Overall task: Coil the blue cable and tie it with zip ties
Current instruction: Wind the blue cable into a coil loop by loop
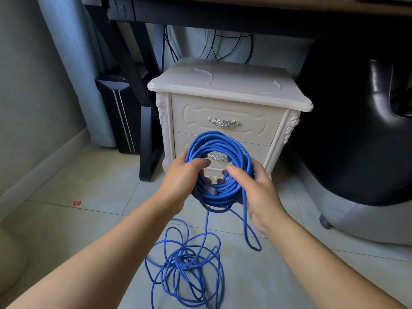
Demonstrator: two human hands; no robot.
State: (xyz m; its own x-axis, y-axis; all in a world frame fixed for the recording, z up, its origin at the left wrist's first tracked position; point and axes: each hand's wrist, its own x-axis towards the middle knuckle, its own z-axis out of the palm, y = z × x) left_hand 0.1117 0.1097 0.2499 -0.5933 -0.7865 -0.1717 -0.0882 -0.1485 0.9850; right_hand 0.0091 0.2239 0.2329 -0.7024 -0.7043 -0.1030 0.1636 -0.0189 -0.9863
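- A coil of blue cable (219, 152) is gripped by the left hand (181, 182) and right hand (259, 192), fingers curled round it.
- Loose loops are left on the tiled floor (89, 219).

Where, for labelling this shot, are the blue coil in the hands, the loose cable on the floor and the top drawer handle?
coil (214, 140), head view, top arc of the loops.
loose cable (186, 256), head view, densest part of the tangle.
drawer handle (223, 122), head view, its middle.

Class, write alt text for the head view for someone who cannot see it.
The left hand and right hand grip a part-wound coil of blue cable before a cream cabinet; the rest lies in loose loops on the tiled floor.
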